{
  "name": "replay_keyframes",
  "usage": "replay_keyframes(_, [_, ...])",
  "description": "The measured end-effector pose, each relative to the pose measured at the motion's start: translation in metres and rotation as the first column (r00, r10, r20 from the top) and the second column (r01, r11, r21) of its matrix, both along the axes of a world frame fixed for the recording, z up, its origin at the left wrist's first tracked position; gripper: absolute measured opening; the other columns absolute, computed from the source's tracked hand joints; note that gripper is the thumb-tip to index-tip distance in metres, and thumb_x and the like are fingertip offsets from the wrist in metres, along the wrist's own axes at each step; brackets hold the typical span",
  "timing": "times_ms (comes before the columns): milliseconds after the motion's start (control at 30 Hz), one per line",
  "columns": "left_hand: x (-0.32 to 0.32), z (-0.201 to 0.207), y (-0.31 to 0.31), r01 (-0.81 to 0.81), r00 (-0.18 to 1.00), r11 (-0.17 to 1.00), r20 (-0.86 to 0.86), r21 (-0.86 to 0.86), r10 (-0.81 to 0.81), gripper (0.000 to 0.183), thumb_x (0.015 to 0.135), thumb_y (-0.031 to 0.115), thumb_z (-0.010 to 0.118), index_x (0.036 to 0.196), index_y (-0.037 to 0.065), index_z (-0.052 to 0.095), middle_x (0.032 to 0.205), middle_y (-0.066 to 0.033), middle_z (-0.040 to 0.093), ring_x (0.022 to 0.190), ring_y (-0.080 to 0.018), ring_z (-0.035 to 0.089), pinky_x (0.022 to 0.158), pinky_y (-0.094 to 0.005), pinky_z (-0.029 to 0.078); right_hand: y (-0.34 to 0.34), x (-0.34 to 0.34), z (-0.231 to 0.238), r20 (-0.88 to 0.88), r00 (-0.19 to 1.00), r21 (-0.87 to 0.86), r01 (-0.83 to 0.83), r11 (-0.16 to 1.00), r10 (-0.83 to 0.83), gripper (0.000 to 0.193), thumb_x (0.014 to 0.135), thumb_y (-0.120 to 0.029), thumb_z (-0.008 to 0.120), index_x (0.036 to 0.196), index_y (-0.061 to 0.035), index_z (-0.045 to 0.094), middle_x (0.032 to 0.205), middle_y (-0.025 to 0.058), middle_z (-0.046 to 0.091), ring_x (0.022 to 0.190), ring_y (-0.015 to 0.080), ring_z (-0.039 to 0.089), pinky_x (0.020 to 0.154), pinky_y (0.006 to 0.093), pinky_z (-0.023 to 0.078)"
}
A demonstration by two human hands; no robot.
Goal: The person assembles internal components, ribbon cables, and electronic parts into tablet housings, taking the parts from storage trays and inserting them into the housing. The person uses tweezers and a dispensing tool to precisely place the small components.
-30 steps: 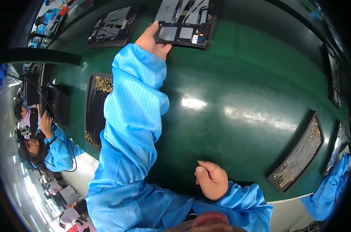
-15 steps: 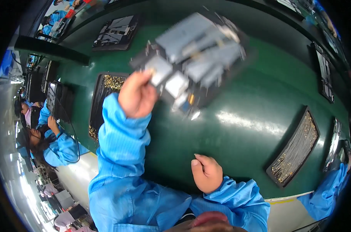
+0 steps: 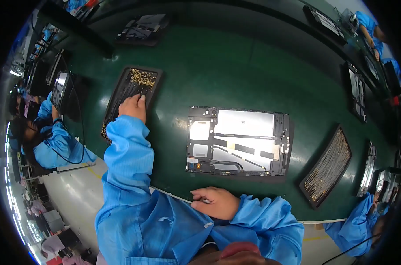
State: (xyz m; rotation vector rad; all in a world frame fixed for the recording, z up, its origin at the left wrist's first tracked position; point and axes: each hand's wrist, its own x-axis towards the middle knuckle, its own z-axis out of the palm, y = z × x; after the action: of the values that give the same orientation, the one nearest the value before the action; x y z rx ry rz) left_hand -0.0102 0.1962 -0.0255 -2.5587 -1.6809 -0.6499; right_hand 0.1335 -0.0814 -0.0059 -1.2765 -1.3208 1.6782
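Open device chassis, inner side up, lay flat on the green table, in front of the person. Its long axis ran left to right, roughly along the table's near edge; the end bearing two pale, squarish windows pointed left. Left hand: fingers lowered onto the thin black cables in the left tray; whether they gripped any could not be told. Right hand: half-curled, with a narrow gap between thumb and forefinger, at the near edge, just short of the chassis. Both the left tray and the right tray slanted, far ends to the right. Green surface separated the chassis from each tray, more narrowly on the right, and stretched broadly beyond its far edge.
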Motion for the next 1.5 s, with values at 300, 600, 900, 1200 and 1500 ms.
replay_keyframes(300, [0.001,0.013,-0.001,-0.261,0.965,0.951,-0.031,-0.167,0.260,0.030,0.076,0.031,0.048,0.090,0.007,0.058,0.086,-0.0156,0.056,0.083,-0.0309,0.052,0.076,-0.0337,0.039,0.000,0.000,-0.010,-0.118,0.992,-0.125,0.035,0.992,-0.050,0.036,0.077,-0.025,0.050,0.104,-0.0008,0.047,0.089,0.0127,0.056,0.081,0.0209,0.054,0.071,0.0265,0.042])
replay_keyframes(600, [-0.007,0.011,-0.007,-0.216,0.966,0.952,0.095,-0.216,0.241,0.028,0.076,0.029,0.047,0.086,0.006,0.059,0.079,-0.0172,0.056,0.079,-0.0325,0.051,0.076,-0.0374,0.038,-0.001,-0.001,-0.007,-0.306,0.940,-0.366,0.030,0.930,-0.150,0.037,0.082,-0.025,0.042,0.110,-0.0008,0.042,0.084,0.0083,0.056,0.063,0.0095,0.051,0.061,0.0213,0.042])
replay_keyframes(900, [-0.006,0.017,-0.013,-0.244,0.968,0.939,-0.005,-0.242,0.250,0.027,0.077,0.028,0.046,0.085,0.005,0.058,0.080,-0.0165,0.056,0.083,-0.0320,0.050,0.076,-0.0385,0.037,-0.001,-0.002,-0.004,-0.298,0.927,-0.397,0.094,0.913,-0.225,0.031,0.083,-0.016,0.041,0.108,0.0028,0.041,0.077,0.0072,0.053,0.064,0.0104,0.052,0.061,0.0207,0.043])
replay_keyframes(1200, [-0.006,0.050,-0.041,0.052,0.989,0.995,0.145,-0.089,-0.039,0.024,0.077,0.021,0.045,0.078,0.000,0.057,0.077,-0.0189,0.055,0.075,-0.0333,0.052,0.070,-0.0389,0.039,0.022,-0.007,-0.002,-0.154,0.970,-0.357,0.124,0.926,-0.190,0.035,0.081,-0.021,0.045,0.108,0.0001,0.043,0.080,0.0076,0.055,0.060,0.0090,0.050,0.054,0.0212,0.043])
replay_keyframes(1500, [-0.032,0.026,-0.030,-0.084,0.993,0.956,-0.106,-0.280,0.056,0.025,0.077,0.022,0.045,0.076,0.001,0.058,0.078,-0.0157,0.056,0.080,-0.0307,0.051,0.072,-0.0377,0.039,0.025,-0.015,0.000,-0.142,0.932,-0.389,0.258,0.884,-0.334,0.030,0.082,-0.017,0.043,0.105,0.0024,0.043,0.073,0.0108,0.053,0.054,0.0134,0.049,0.051,0.0235,0.042])
